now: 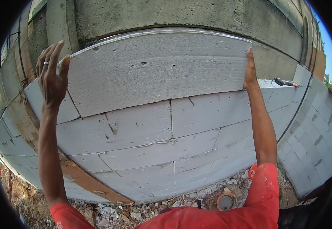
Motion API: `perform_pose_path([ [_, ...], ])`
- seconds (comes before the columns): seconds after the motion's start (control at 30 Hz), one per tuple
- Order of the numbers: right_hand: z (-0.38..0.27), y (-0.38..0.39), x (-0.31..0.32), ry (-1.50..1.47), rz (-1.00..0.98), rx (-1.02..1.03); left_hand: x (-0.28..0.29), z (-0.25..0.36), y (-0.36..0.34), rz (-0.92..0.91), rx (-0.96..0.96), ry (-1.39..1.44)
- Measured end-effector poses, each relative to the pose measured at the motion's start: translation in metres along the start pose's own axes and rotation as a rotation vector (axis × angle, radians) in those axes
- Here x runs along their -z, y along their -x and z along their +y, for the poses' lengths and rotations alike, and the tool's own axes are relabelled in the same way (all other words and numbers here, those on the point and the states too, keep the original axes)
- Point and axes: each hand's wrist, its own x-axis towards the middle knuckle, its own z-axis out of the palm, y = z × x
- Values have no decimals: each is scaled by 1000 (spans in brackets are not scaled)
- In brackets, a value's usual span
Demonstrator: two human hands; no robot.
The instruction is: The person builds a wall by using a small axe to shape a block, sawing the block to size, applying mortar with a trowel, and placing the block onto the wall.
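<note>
A long pale aerated-concrete block (158, 68) lies on top of a wall of similar blocks (135, 128). My left hand (53, 76) is at the block's left end, with its fingers stretched upward and its thumb by the upper corner. A ring shows on one finger. At the other end, my right hand (251, 70) lies upright along the block's edge, its visible fingers straight. The palm and part of the fingers are hidden from view.
A hand tool (285, 83) with an orange-and-black handle rests on the wall top at right. A brown board (91, 183) leans at lower left. An orange-rimmed bucket (225, 201) stands on rubble (126, 215). Behind rises a rough concrete wall (173, 15).
</note>
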Motion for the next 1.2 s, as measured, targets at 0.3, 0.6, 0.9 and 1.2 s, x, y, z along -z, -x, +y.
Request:
perform_pose_path([
  [0.3, -2, 4, 20, 148, 45, 32, 4, 189, 186, -356, 246, 212],
  [0.6, -4, 11, 2, 206, 107, 62, -1, 193, 186, -291, 281, 210],
  [0.9, -15, 19, 1, -7, -44, -50, -4, 200, 179, -255, 301, 175],
  [1.2, -4, 14, 13, 85, 36, -44, 2, 207, 176, -316, 330, 156],
])
